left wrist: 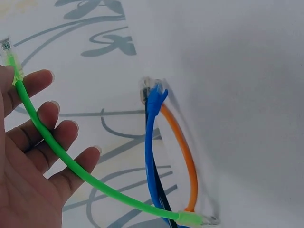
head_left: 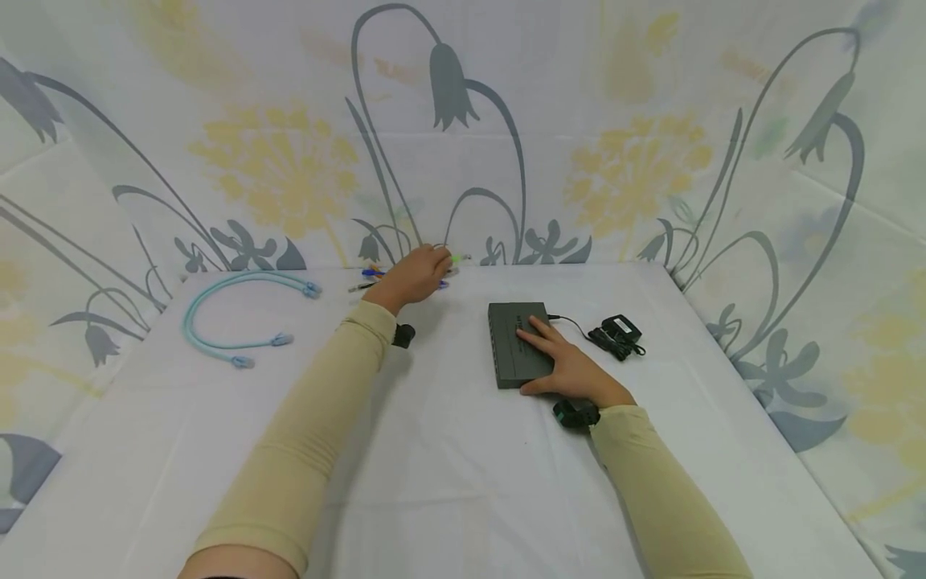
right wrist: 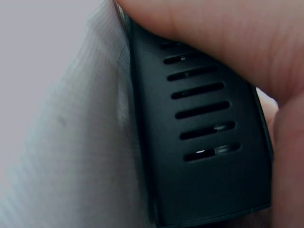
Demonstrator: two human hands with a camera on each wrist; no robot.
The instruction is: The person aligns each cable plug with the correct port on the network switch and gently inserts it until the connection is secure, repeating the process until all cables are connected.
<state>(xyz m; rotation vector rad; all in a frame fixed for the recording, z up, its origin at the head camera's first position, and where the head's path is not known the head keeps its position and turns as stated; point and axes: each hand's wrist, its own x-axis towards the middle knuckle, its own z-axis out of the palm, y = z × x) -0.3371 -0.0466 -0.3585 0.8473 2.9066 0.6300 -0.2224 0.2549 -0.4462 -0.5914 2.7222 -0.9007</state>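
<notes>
Near the table's far edge my left hand [head_left: 412, 277] pinches a short green Ethernet cable [left wrist: 99, 187] by one plug end, between thumb and index finger. The rest of that cable crosses the other fingers and hangs over a blue cable [left wrist: 150, 137], an orange cable [left wrist: 188, 159] and a black cable [left wrist: 165, 198]. In the head view the hand partly hides this bunch. My right hand [head_left: 571, 366] rests on a dark grey network switch [head_left: 512, 354], fingers spread over its top and thumb along the near edge. Its vented side [right wrist: 204, 190] shows in the right wrist view.
A light blue Ethernet cable [head_left: 190, 322] lies curved on the left of the white table [head_left: 434, 466]. Right of the switch lies a black power adapter [head_left: 620, 328] with a bundled cord, joined to the switch. A flower-patterned cloth [head_left: 535, 153] rises behind the table.
</notes>
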